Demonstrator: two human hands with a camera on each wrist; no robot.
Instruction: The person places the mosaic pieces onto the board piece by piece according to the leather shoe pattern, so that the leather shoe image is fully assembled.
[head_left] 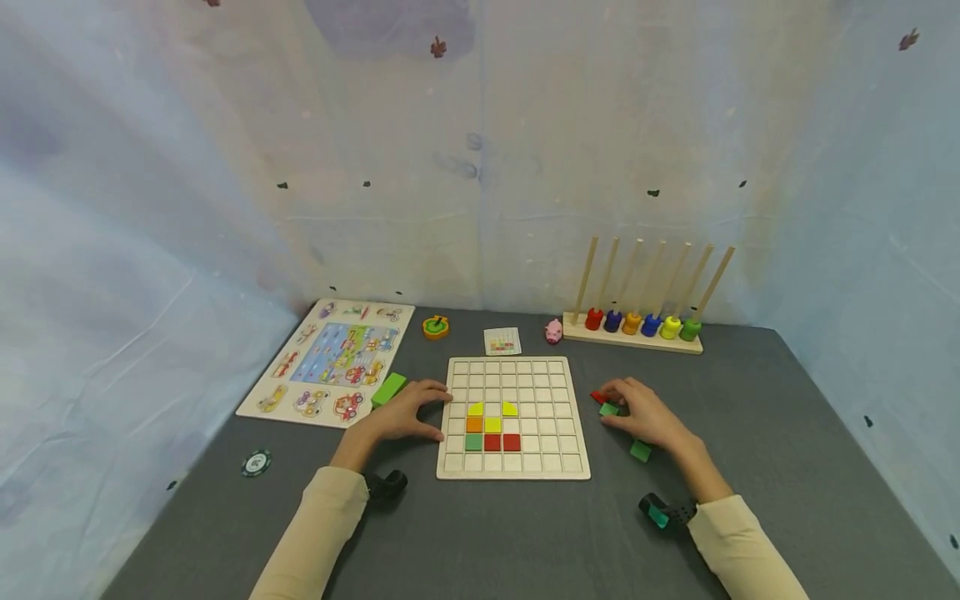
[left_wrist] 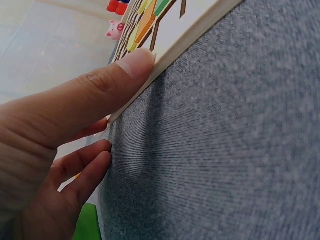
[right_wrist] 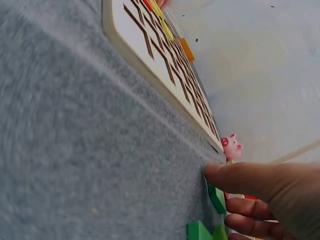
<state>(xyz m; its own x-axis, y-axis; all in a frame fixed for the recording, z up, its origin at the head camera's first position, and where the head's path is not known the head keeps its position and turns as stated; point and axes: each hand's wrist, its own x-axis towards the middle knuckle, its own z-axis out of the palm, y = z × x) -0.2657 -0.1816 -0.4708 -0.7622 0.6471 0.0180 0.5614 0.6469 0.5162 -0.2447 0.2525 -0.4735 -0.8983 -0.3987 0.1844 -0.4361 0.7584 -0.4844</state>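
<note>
A wooden grid board (head_left: 536, 462) lies on the dark table, with yellow, orange, green and red tiles in some squares. The left hand (head_left: 405, 412) is at its left edge; in the left wrist view the thumb (left_wrist: 135, 65) touches the rim while the other fingers spread behind it. To the right of the board, the right hand (head_left: 645, 412) hovers with thumb and fingers parted around a green block (head_left: 609, 409). A red block (head_left: 597, 397) shows by its fingertips. Another green block (head_left: 640, 451) lies under the palm side. No firm grip is visible.
A light-green block (head_left: 388, 389) touches a wooden picture puzzle (head_left: 258, 404) at left. Behind the board stand a small pattern card (head_left: 502, 341), a pink pig (head_left: 553, 331), a round orange-green toy (head_left: 435, 327) and a peg stand (head_left: 633, 337). A poker chip (head_left: 257, 462) lies far left.
</note>
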